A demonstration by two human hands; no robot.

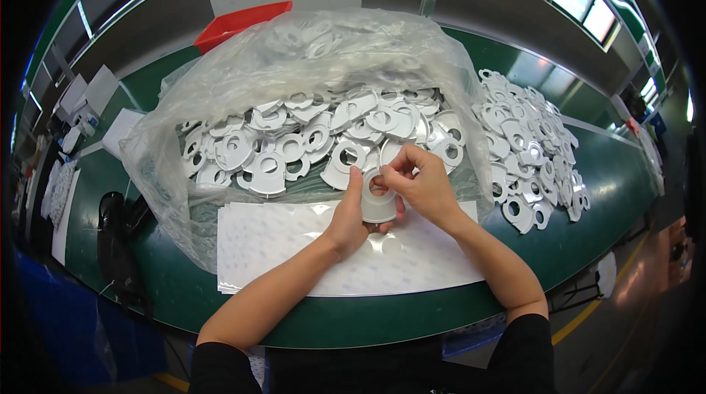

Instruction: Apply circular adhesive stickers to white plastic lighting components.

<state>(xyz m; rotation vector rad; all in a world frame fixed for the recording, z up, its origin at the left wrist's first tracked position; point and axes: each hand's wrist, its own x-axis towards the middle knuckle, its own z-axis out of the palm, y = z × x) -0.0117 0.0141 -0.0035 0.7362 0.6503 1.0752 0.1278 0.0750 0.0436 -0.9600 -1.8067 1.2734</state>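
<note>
A white ring-shaped plastic part point(379, 207) is held above the stack of white sheets. My left hand point(351, 217) grips it from the left and below, thumb along its edge and fingertips showing at its underside. Bent over its upper right edge, my right hand point(422, 182) pinches with thumb and forefinger at the rim of the hole. Whether something thin is between those fingertips is too small to tell. Under both hands lies the stack of white glossy sheets point(287, 262). Just beyond them, similar white parts point(269, 166) spill from a clear plastic bag point(220, 85).
More white parts lie in a loose heap point(533, 144) on the green table point(588, 243) at the right. A red bin point(239, 24) stands behind the bag. At the left edge are a black object point(118, 247), possibly a tool, and some papers point(123, 129).
</note>
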